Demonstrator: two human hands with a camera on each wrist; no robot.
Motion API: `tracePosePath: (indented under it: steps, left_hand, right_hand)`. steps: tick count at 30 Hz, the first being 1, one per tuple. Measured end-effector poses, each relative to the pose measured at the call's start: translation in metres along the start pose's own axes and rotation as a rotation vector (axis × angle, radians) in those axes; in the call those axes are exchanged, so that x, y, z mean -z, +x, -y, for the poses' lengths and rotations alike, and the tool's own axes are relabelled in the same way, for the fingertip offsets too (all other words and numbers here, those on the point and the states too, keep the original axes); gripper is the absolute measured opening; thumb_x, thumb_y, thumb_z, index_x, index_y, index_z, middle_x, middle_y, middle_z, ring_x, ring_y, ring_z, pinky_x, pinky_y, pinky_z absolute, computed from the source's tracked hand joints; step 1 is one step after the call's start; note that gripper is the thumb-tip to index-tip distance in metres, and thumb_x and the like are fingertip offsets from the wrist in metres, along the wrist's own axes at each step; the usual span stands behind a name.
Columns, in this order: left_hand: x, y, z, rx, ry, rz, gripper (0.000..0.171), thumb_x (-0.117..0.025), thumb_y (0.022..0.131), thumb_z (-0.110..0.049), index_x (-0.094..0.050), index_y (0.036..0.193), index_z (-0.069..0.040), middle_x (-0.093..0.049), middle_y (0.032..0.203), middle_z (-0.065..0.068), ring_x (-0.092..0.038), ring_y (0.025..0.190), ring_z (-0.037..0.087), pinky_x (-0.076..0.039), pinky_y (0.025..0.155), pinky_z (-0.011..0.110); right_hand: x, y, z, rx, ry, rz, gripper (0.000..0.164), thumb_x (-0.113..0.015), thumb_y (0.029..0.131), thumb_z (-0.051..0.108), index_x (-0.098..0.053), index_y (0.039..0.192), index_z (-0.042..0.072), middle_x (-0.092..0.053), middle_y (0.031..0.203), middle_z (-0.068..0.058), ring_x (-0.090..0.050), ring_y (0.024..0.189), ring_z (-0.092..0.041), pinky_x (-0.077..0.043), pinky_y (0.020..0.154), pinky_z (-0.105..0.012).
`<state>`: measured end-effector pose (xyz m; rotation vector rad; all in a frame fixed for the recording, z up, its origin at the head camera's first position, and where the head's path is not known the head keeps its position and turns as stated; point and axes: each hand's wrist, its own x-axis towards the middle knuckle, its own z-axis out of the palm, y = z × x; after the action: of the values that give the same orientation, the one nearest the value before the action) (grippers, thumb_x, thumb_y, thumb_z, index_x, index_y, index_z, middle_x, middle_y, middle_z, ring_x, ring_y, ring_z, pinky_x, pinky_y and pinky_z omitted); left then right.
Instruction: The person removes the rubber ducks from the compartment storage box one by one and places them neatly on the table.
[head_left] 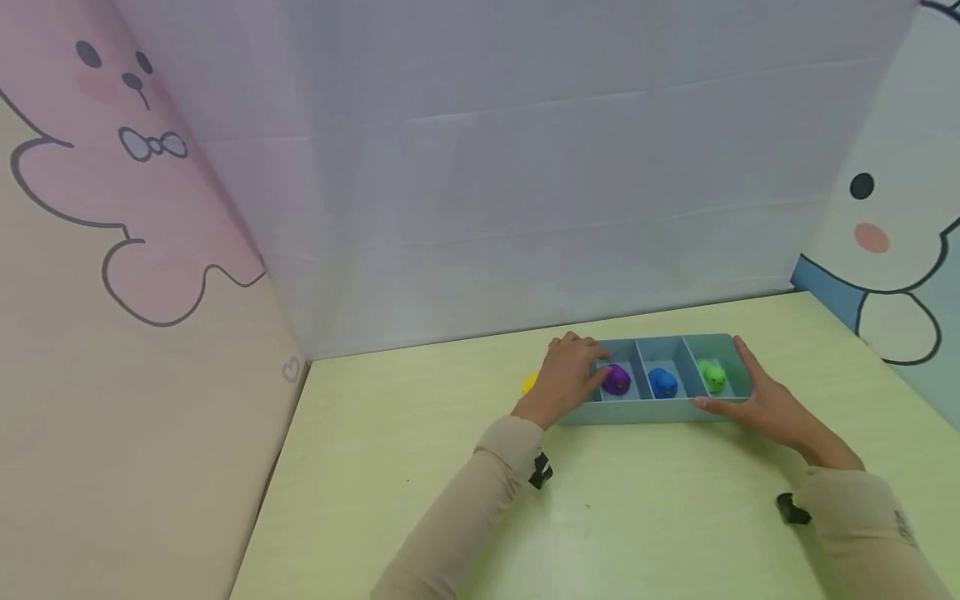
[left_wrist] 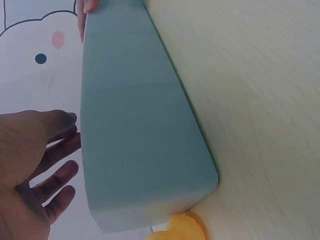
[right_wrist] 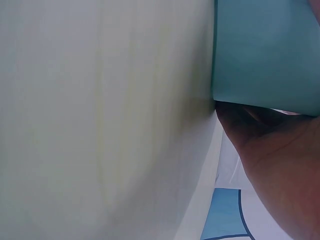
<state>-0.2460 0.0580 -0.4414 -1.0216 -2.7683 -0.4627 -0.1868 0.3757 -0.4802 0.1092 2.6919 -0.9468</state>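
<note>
A blue-green divided box stands on the table, its compartments in a row. It holds a purple toy duck, a blue toy duck and a green toy duck, each in its own compartment. My left hand is over the box's left end, fingers loosely bent beside the purple duck; the left wrist view shows nothing held. With thumb at the front and fingers along the right end, my right hand grips the box. A yellow toy, mostly hidden in the head view, lies just outside the left end.
The pale yellow-green table meets a whitish cloth wall behind the box. Side walls with cartoon animals stand at left and right. Small black devices sit at both sleeve cuffs.
</note>
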Motion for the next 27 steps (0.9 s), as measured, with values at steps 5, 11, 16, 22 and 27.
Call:
tracePosePath:
  steps: [5, 11, 16, 22, 27]
  left_hand:
    - [-0.002, 0.004, -0.006, -0.004, 0.031, 0.033, 0.025, -0.065, 0.101, -0.032, -0.075, 0.12, -0.02, -0.076, 0.119, -0.007, -0.061, 0.108, 0.016, -0.042, 0.087, 0.027]
    - [-0.008, 0.011, -0.011, -0.021, 0.088, 0.061, 0.025, -0.063, 0.102, -0.032, -0.075, 0.122, -0.022, -0.076, 0.121, -0.008, -0.061, 0.111, 0.015, -0.046, 0.095, 0.029]
    - [-0.014, 0.015, -0.015, -0.045, 0.118, 0.062, 0.024, -0.063, 0.102, -0.032, -0.075, 0.121, -0.022, -0.075, 0.12, -0.008, -0.06, 0.109, 0.016, -0.046, 0.096, 0.031]
    - [-0.015, 0.017, -0.019, -0.03, 0.162, 0.101, 0.023, -0.063, 0.102, -0.035, -0.075, 0.117, -0.024, -0.076, 0.113, -0.009, -0.058, 0.103, 0.015, -0.043, 0.091, 0.03]
    - [-0.015, 0.018, -0.021, -0.018, 0.196, 0.119, 0.02, -0.062, 0.102, -0.037, -0.075, 0.11, -0.024, -0.076, 0.106, -0.009, -0.055, 0.097, 0.015, -0.042, 0.088, 0.029]
  right_hand:
    - [0.0, 0.0, 0.0, 0.002, 0.003, -0.004, 0.128, -0.067, 0.089, 0.065, 0.035, 0.154, 0.024, 0.008, 0.162, -0.042, -0.014, 0.141, -0.072, -0.026, 0.102, -0.083]
    - [0.0, -0.002, 0.001, 0.012, 0.005, -0.006, 0.128, -0.068, 0.089, 0.064, 0.035, 0.155, 0.024, 0.007, 0.161, -0.043, -0.015, 0.14, -0.073, -0.026, 0.103, -0.083]
    - [-0.001, -0.002, 0.0, 0.015, -0.002, -0.011, 0.129, -0.068, 0.089, 0.064, 0.035, 0.155, 0.023, 0.005, 0.161, -0.044, -0.017, 0.139, -0.073, -0.027, 0.103, -0.082]
    - [-0.001, -0.001, 0.0, 0.007, 0.015, -0.004, 0.129, -0.068, 0.088, 0.064, 0.035, 0.155, 0.023, 0.008, 0.162, -0.042, -0.014, 0.141, -0.072, -0.025, 0.103, -0.083]
    - [-0.001, -0.002, 0.0, 0.009, 0.017, -0.009, 0.129, -0.068, 0.088, 0.064, 0.035, 0.155, 0.023, 0.008, 0.162, -0.042, -0.014, 0.141, -0.072, -0.025, 0.103, -0.083]
